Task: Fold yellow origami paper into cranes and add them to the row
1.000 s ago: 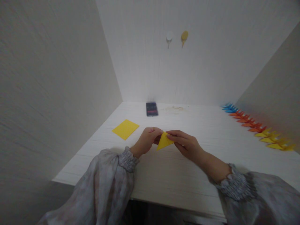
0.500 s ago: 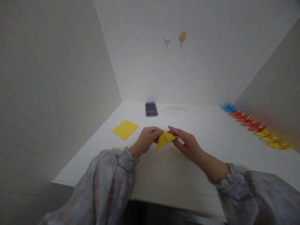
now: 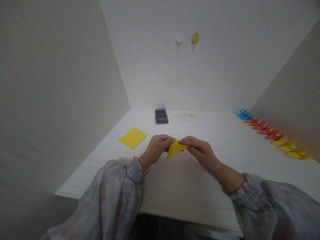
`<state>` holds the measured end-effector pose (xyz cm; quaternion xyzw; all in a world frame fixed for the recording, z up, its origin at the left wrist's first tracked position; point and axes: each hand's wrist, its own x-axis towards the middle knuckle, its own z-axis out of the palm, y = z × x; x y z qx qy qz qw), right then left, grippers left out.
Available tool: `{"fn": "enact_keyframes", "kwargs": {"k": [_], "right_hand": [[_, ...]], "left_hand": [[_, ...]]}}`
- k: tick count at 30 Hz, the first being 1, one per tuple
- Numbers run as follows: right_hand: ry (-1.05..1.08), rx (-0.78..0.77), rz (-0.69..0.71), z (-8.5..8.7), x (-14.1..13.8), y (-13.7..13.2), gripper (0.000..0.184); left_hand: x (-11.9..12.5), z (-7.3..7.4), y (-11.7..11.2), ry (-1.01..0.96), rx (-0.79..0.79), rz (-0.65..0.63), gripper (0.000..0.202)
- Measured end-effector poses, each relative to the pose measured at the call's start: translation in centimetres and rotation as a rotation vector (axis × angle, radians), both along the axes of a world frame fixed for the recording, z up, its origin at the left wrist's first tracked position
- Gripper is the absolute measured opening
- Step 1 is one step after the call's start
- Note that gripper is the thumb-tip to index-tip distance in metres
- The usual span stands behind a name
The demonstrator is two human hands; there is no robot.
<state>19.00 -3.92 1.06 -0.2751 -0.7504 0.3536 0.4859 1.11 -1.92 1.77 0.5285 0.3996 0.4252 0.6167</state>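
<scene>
A folded piece of yellow origami paper point(image 3: 174, 149) is held between my two hands above the table. My left hand point(image 3: 158, 146) pinches its left upper edge between thumb and fingers, and a ring shows on one finger. On the other side, my right hand point(image 3: 200, 148) is closed on the paper's right part, its index finger lying over the top edge. The paper has a triangular shape with a crease down its middle, and one point hangs toward the lower left. Fingers behind the paper are partly hidden.
Flat yellow square paper point(image 3: 133, 138) lies left of my hands. A dark blurred object point(image 3: 161, 116) sits near the back wall. Along the right side runs a row of folded paper cranes: blue point(image 3: 245, 115), orange point(image 3: 262, 128) and yellow point(image 3: 291, 147). Two hooks point(image 3: 195, 37) are on the wall.
My right hand's fingers have come down and closed over the right part of the folded paper. The left hand keeps its hold in the same spot.
</scene>
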Motion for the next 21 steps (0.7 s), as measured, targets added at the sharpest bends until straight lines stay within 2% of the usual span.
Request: {"fn": "enact_keyframes", "kwargs": {"k": [3, 6, 10, 14, 21], "right_hand": [[0.096, -0.166, 0.029, -0.2, -0.1, 0.0, 0.021], [0.143, -0.387, -0.059, -0.3, -0.6, 0.1, 0.023], [0.049, -0.576, -0.1, 0.0, -1.2, 0.2, 0.021], [-0.005, -0.606, -0.124, 0.2, -1.4, 0.2, 0.021], [-0.015, -0.547, -0.137, 0.3, -1.2, 0.0, 0.022]], "left_hand": [[-0.1, 0.0, 0.0, 0.051, 0.045, 0.015, 0.022], [-0.1, -0.1, -0.2, 0.127, 0.118, -0.012, 0.023], [-0.1, -0.4, -0.5, 0.263, 0.24, -0.035, 0.023], [-0.1, -0.6, -0.5, 0.328, 0.287, -0.061, 0.023], [0.2, -0.4, -0.5, 0.162, 0.142, -0.102, 0.022]]}}
